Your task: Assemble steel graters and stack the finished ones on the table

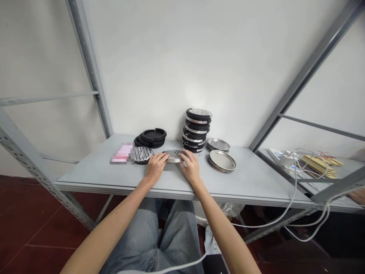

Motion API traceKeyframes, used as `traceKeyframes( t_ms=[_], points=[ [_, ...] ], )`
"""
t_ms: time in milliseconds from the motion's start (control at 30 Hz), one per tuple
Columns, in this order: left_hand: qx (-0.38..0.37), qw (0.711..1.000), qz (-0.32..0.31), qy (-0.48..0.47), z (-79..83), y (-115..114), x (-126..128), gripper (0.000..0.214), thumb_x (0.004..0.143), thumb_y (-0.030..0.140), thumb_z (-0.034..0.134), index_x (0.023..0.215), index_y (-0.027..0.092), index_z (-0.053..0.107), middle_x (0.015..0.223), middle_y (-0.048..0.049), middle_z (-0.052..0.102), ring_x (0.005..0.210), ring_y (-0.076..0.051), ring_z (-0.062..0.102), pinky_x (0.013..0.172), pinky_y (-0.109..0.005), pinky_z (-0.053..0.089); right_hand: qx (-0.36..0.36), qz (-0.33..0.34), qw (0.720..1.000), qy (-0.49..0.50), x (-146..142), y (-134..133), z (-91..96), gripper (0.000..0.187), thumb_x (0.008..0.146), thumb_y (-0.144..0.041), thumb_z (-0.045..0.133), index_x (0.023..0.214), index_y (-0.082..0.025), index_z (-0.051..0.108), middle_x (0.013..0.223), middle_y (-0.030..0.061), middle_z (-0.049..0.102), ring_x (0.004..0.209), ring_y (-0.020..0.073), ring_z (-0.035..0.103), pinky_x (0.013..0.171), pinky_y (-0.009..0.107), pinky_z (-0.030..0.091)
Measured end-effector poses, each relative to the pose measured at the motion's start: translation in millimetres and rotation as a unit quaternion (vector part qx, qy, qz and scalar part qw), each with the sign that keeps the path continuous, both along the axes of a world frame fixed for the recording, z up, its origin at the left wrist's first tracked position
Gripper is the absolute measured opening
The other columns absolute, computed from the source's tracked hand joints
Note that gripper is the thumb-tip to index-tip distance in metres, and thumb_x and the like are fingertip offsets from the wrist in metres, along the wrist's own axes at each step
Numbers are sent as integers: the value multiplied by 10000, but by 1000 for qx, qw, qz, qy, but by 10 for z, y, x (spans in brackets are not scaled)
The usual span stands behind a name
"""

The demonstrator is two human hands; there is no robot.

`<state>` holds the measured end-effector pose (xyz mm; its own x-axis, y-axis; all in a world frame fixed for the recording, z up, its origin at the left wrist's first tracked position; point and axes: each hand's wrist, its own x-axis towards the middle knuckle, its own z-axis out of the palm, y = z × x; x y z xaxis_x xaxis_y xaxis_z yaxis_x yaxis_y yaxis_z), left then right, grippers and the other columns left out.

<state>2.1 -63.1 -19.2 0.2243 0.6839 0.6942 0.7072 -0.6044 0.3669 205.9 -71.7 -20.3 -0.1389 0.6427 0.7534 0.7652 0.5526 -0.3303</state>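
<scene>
A round perforated metal disc (pixel 174 155) with a silvery rim lies between my hands near the middle of the table. My left hand (pixel 156 166) grips its left edge, fingers curled over the top. At the opposite edge, my right hand (pixel 190 163) has its fingers on the rim, slightly bent. Just left of my left hand is another perforated disc (pixel 143 154) with black beneath it. Behind my right hand stands a tall stack of black-rimmed discs (pixel 197 129), with small wire rings sticking out at its left side.
Black rings (pixel 151 137) are piled at the back left, near a blurred pink item (pixel 123 153). To the right sit perforated discs (pixel 218 145) and plain metal lids (pixel 222 161). Grey metal uprights (pixel 92 64) flank the table (pixel 256 186); white cables (pixel 295 186) hang at right.
</scene>
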Motion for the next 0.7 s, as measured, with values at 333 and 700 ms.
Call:
traceKeyframes(
  t_ms=[333,700],
  points=[
    [-30,997,-64,39,-49,75,10,327,906,190,538,1223,218,615,1266,-82,633,1201,-229,566,1038,-420,430,-30,25,994,103,55,103,-103,264,829,-179,536,1015,-225,718,1115,71,702,1114,225,616,1017,420,461],
    [-38,998,-38,33,-105,119,-7,384,903,206,547,1285,202,578,1330,-103,585,1276,-246,503,1077,-438,391,-52,1,997,48,53,101,-75,280,826,-247,600,1085,-220,703,1220,84,652,1196,260,537,1041,463,396]
  ],
)
